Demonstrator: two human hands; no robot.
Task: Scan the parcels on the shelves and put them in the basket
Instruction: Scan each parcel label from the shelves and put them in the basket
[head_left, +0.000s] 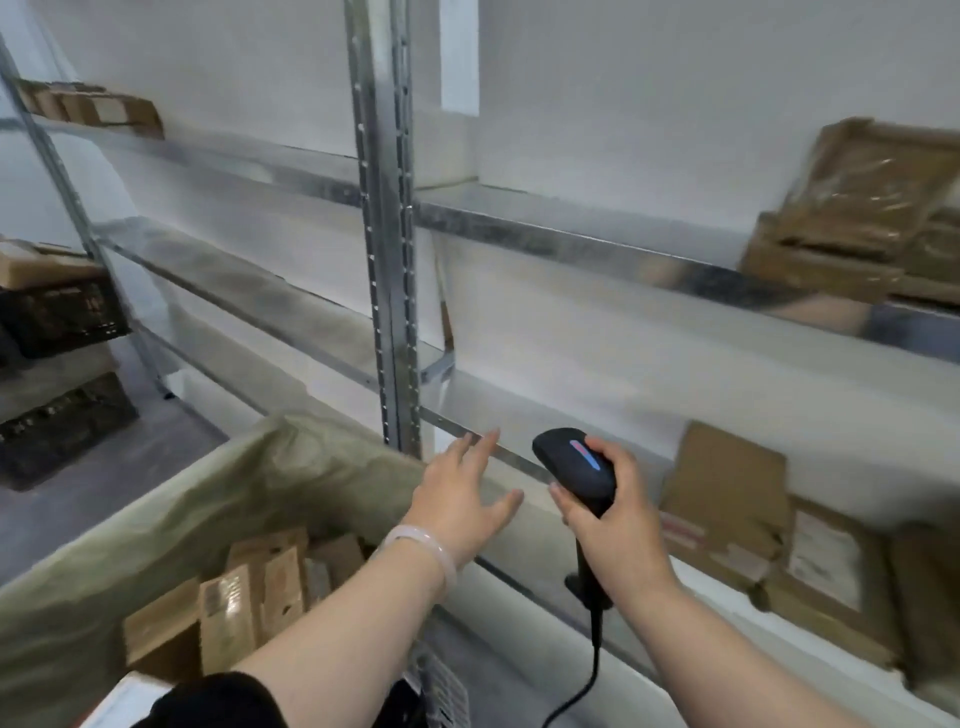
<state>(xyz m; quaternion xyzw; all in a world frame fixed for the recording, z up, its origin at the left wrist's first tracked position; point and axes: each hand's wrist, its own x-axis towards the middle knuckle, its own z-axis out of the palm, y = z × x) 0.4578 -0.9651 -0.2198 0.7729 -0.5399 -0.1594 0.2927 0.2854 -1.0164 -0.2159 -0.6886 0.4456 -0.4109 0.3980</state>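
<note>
My right hand (613, 525) grips a black corded barcode scanner (574, 462), its head level with the lower shelf's edge. My left hand (462, 493) is empty, fingers spread, hovering over the far rim of the basket (156, 514), a bin lined with olive fabric. Several brown cardboard parcels (244, 608) lie inside the basket. More flat brown parcels (727, 499) rest on the lower shelf to the right of the scanner. Another stack of parcels (852, 208) sits on the upper shelf at the far right.
A metal shelving upright (387, 223) stands straight ahead between two shelf bays. A few parcels (93, 109) sit on the top left shelf. Black plastic crates (57, 312) are stacked at the left by the grey floor. The scanner's cable (587, 680) hangs down.
</note>
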